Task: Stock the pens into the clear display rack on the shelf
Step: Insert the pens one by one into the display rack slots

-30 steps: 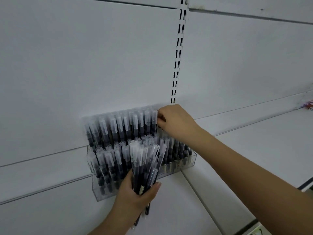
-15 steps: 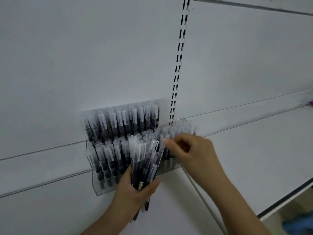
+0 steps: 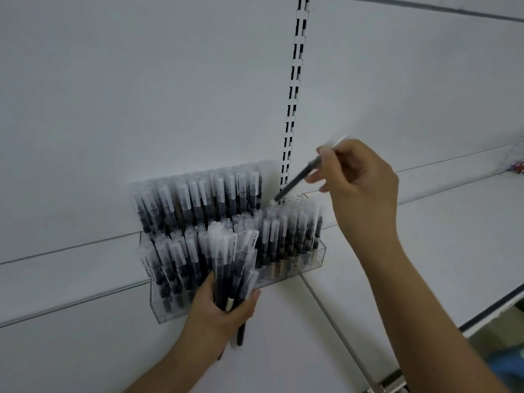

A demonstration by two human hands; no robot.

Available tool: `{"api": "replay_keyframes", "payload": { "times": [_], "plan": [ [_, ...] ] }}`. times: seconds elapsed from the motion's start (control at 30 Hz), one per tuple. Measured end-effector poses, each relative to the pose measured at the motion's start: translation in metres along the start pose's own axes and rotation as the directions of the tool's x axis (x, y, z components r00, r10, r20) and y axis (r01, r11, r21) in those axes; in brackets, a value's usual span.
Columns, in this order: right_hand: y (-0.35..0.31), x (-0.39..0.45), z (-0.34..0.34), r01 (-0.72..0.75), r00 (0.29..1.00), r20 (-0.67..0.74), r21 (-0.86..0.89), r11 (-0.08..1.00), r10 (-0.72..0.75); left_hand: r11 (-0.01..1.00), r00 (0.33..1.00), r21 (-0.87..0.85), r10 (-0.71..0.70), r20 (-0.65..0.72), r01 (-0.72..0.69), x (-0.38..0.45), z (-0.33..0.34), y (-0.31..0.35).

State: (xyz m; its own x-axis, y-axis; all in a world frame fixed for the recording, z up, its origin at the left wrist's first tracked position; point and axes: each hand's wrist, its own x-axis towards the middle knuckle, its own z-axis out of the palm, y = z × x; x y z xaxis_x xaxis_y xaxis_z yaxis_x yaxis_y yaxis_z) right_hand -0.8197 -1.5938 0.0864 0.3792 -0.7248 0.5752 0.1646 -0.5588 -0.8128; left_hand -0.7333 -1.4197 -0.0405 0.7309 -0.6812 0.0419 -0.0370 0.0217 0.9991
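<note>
A clear tiered display rack (image 3: 319, 258) stands on the white shelf against the back panel, packed with several rows of dark pens with frosted caps. My left hand (image 3: 221, 307) grips a bundle of pens (image 3: 235, 265) upright in front of the rack's lower left. My right hand (image 3: 360, 182) pinches a single dark pen (image 3: 300, 180) above the rack's upper right corner. The pen is tilted, and its lower tip points down at the back row near the slotted upright.
A slotted metal upright (image 3: 295, 89) runs vertically up the white back panel just behind the rack. The white shelf (image 3: 442, 239) stretches to the right, with its front edge at the lower right. Small colourful items (image 3: 517, 167) sit at the far right edge.
My right hand left the top row, dipped to the bundle, drew out one pen, and rose with it to the rack's upper right. My left hand stayed put.
</note>
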Motion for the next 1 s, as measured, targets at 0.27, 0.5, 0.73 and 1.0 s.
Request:
{"api": "replay_keyframes", "payload": {
  "times": [0.27, 0.5, 0.73, 1.0],
  "plan": [
    [0.023, 0.025, 0.033, 0.137, 0.95, 0.31, -0.275, 0.952, -0.047, 1.0, 1.0, -0.006, 0.03, -0.003, -0.03, 0.0, 0.0, 0.001],
    [0.028, 0.032, 0.038, 0.265, 0.881, 0.472, -0.408, 0.874, -0.047, 1.0, 1.0, 0.001, 0.021, -0.013, -0.021, 0.001, -0.002, -0.002],
    [0.04, 0.027, 0.052, 0.405, 0.797, 0.603, -0.542, 0.736, 0.006, 1.0, 1.0, -0.015, 0.016, -0.02, -0.017, 0.003, -0.001, -0.006],
    [0.033, 0.019, 0.04, 0.376, 0.858, 0.514, -0.64, 0.67, 0.01, 0.999, 0.999, -0.015, 0.039, 0.006, -0.039, 0.003, -0.002, -0.007]
  ]
}}
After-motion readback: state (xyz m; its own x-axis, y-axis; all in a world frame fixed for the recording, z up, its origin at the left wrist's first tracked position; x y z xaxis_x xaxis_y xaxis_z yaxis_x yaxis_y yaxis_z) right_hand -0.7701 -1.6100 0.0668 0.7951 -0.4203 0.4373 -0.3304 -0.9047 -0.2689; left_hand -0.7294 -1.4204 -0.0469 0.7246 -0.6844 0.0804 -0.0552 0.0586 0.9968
